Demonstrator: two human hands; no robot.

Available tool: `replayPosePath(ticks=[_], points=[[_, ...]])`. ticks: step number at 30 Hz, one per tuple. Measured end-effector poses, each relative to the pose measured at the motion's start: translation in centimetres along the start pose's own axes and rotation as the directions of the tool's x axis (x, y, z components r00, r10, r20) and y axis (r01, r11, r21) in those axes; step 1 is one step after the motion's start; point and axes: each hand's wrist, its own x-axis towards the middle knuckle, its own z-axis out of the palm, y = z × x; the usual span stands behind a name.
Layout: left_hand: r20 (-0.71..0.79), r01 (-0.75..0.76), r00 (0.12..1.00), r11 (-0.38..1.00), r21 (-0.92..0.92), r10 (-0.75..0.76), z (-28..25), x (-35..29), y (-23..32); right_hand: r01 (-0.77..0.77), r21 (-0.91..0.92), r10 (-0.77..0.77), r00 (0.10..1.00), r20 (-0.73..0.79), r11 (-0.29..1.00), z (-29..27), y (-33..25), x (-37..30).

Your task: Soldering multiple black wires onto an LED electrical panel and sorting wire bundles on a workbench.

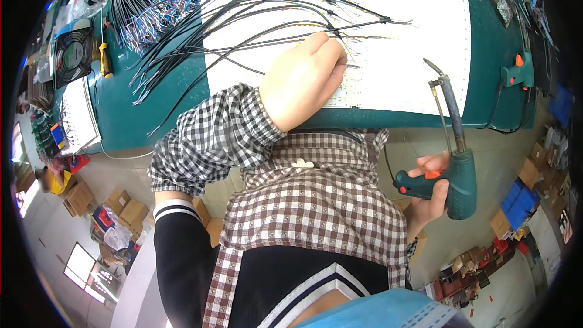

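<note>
My right hand is wrapped round the handle of a green soldering gun with an orange trigger. Its long metal barrel and bent tip point up over the front right of a white board. Above the board's near part, my left hand is closed, fingertips pinched together. A black cable runs under that hand, and a dark end shows at the fingertips; the exact grip is hidden. Several more black cables with thin coloured wire ends lie across the board, beside rows of small yellowish pads.
A thick bundle of black cables lies at the back left of the green table. Left of it are a yellow-handled screwdriver and a black fan. Another green gun-shaped tool rests at the right. Cardboard boxes stand on the floor.
</note>
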Motion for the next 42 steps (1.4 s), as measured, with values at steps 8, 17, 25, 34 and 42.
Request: replayPosePath(ticks=[8, 17, 25, 34, 42], points=[[0.037, -0.016, 0.999, 0.997, -0.071, 0.019, -0.7, 0.0, 0.5, -0.069, -0.014, 0.069, 0.997, -0.017, 0.997, -0.3, -0.3, -1.0], [0.037, 0.018, 0.999, 0.999, 0.029, -0.02, 0.6, 0.3, 0.1, -0.139, -0.023, 0.14, 0.99, 0.005, 0.99, 0.1, -0.6, -1.4], [0.033, 0.003, 0.999, 1.0, -0.016, -0.002, 0.7, 0.5, -0.1, -0.175, -0.024, 0.176, 0.984, 0.031, 0.984, 0.0, -0.3, -1.5], [0.045, 0.066, 0.997, 0.996, -0.064, -0.063, 0.9, 0.5, -0.3, -0.143, -0.028, 0.145, 0.982, 0.117, 0.989, 0.2, 0.0, -1.3], [0.011, 0.112, 0.994, 0.992, -0.056, -0.111, 1.2, 0.7, 0.4, -0.113, -0.074, 0.126, 0.972, 0.201, 0.991, 0.6, -0.3, -1.2]])
